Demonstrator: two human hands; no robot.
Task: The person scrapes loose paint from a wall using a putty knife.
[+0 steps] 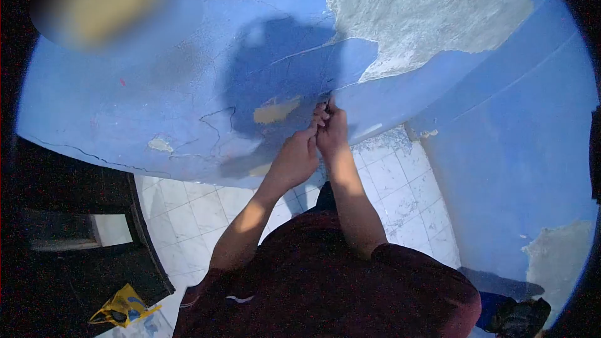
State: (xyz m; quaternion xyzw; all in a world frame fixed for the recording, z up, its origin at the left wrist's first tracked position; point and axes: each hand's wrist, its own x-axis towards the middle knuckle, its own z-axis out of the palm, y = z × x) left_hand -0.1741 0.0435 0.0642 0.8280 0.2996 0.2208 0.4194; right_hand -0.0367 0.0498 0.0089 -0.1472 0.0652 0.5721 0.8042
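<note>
Both my hands are raised together against a blue painted wall (181,87). My right hand (333,130) is closed, its fingers curled round something small and dark that I cannot make out, close to the wall surface. Pressed against it from the left, my left hand (299,155) is also closed, and its fingers reach up to the same spot. Just above the hands, a cracked paint edge runs to a large bare grey plaster patch (432,15). Left of them is a smaller beige bare patch (277,111). My shadow falls over this part of the wall.
A second blue wall (507,144) meets this one at a corner on the right. White tiles (194,213) cover the floor. Dark furniture (69,213) stands at the left, with a yellow bag (125,307) near it. A dark object (523,316) lies at lower right.
</note>
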